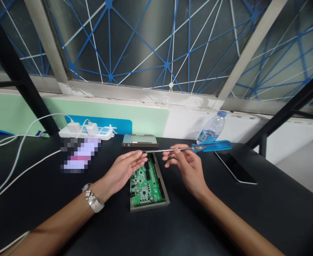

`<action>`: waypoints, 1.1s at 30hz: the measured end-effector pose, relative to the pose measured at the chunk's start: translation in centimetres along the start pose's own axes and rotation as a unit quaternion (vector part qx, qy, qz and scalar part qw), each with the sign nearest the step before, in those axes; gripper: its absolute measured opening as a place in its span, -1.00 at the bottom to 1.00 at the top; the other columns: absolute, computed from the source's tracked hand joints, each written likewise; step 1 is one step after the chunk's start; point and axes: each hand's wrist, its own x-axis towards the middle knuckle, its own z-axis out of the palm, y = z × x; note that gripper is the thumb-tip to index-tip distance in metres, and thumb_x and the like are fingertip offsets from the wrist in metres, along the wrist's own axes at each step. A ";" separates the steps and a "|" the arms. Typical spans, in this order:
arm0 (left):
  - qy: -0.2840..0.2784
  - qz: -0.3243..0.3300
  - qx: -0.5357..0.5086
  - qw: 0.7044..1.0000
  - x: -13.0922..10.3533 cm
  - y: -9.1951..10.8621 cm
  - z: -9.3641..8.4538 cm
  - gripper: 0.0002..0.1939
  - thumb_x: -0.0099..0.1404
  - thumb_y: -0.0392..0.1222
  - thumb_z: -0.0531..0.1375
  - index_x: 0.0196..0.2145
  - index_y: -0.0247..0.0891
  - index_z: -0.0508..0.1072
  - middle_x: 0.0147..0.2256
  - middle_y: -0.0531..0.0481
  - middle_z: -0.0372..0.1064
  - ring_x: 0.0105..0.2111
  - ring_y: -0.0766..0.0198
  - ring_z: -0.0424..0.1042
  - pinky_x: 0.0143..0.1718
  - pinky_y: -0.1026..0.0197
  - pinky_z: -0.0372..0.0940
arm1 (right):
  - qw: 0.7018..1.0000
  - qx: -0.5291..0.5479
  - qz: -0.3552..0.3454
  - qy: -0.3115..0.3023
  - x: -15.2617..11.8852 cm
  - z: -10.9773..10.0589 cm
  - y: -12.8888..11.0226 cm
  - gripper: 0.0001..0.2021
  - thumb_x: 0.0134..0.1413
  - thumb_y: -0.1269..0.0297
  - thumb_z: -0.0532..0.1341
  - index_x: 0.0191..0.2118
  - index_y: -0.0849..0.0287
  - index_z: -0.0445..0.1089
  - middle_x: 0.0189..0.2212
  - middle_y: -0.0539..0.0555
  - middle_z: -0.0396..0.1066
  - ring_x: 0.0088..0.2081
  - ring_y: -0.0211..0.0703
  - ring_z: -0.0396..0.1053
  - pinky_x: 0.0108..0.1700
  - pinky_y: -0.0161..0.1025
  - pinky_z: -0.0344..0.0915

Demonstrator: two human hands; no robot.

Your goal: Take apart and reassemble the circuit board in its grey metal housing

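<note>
A screwdriver [212,146] with a clear blue handle lies level in the air, its tip pointing left. My right hand [189,165] grips its metal shaft between thumb and fingers, close to the handle. At the other end, my left hand [124,167] pinches the dark tip with thumb and fingertips; whether a small part is also there cannot be made out. Below both hands a green circuit board [142,186] sits in a shallow metal case [160,204] on the black table. My left hand partly covers the board's upper left side.
Behind the case lies a flat metal cover [139,140]. A water bottle [212,128] leans by the wall, and a phone [235,167] lies at the right. A white power strip [103,132] with plugs and cables [20,153] is at the left, near a blurred-out item [83,154].
</note>
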 end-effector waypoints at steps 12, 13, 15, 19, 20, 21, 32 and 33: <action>-0.070 0.033 0.075 0.994 0.5 0.5 0.3 -0.78 0.23 -0.12 0.33 -0.23 -0.32 0.55 -0.14 -0.19 0.56 -0.17 0.20 0.55 0.02 0.12 0.39 | 0.994 -0.097 -0.041 -0.043 2.9 0.0 -1.7 -0.75 0.22 0.07 0.21 -0.28 0.16 0.29 -0.45 0.03 0.46 -0.47 -0.22 0.44 -0.38 -0.21 0.45; -0.079 0.040 0.101 0.991 0.7 0.7 0.3 -0.78 0.22 -0.12 0.33 -0.23 -0.31 0.56 -0.14 -0.19 0.57 -0.19 0.21 0.56 -0.01 0.12 0.40 | 0.991 -0.116 -0.047 -0.052 3.6 0.0 -2.1 -0.74 0.23 0.06 0.20 -0.29 0.15 0.27 -0.48 0.02 0.44 -0.49 -0.23 0.42 -0.42 -0.23 0.43; -0.088 0.065 0.164 0.980 1.3 1.2 0.4 -0.78 0.20 -0.11 0.33 -0.24 -0.30 0.56 -0.17 -0.17 0.57 -0.23 0.20 0.56 -0.08 0.11 0.42 | 0.978 -0.183 -0.044 -0.086 5.2 0.4 -3.0 -0.74 0.26 0.05 0.14 -0.29 0.15 0.24 -0.51 0.01 0.42 -0.53 -0.25 0.39 -0.46 -0.26 0.40; -0.101 0.160 0.340 0.921 3.1 2.3 0.5 -0.79 0.20 -0.08 0.30 -0.32 -0.29 0.56 -0.34 -0.08 0.58 -0.31 0.18 0.54 -0.21 0.12 0.40 | 0.930 -0.322 -0.052 -0.169 8.0 1.8 -4.1 -0.82 0.30 0.17 0.07 -0.28 0.17 0.24 -0.50 0.02 0.43 -0.56 -0.26 0.37 -0.49 -0.30 0.31; -0.107 0.191 0.382 0.898 3.5 2.5 0.6 -0.79 0.22 -0.07 0.28 -0.34 -0.28 0.57 -0.34 -0.07 0.58 -0.32 0.18 0.53 -0.20 0.12 0.38 | 0.918 -0.350 -0.060 -0.180 8.5 2.1 -4.1 -0.83 0.30 0.21 0.06 -0.28 0.17 0.24 -0.51 0.02 0.42 -0.55 -0.26 0.37 -0.48 -0.30 0.29; -0.108 0.217 0.422 0.873 4.0 2.6 0.7 -0.80 0.24 -0.08 0.26 -0.35 -0.27 0.58 -0.34 -0.05 0.58 -0.31 0.17 0.52 -0.19 0.12 0.37 | 0.905 -0.375 -0.068 -0.186 8.8 2.5 -4.0 -0.85 0.29 0.24 0.06 -0.30 0.17 0.24 -0.52 0.02 0.41 -0.55 -0.26 0.37 -0.46 -0.31 0.27; -0.063 0.316 0.516 0.793 5.7 -0.1 -0.2 -0.81 0.32 -0.12 0.20 -0.28 -0.21 0.60 -0.24 -0.07 0.56 -0.19 0.12 0.49 -0.08 0.15 0.30 | 0.873 -0.441 -0.087 -0.190 8.7 2.3 -1.0 -0.83 0.33 0.25 0.01 -0.31 0.15 0.22 -0.53 0.00 0.41 -0.52 -0.23 0.36 -0.39 -0.31 0.21; -0.058 0.318 0.513 0.795 5.6 -0.3 -0.3 -0.81 0.33 -0.12 0.19 -0.28 -0.21 0.60 -0.23 -0.07 0.56 -0.19 0.13 0.49 -0.08 0.15 0.29 | 0.872 -0.441 -0.090 -0.191 8.7 2.3 -1.0 -0.83 0.33 0.25 0.01 -0.31 0.15 0.23 -0.52 0.00 0.41 -0.51 -0.22 0.36 -0.39 -0.31 0.21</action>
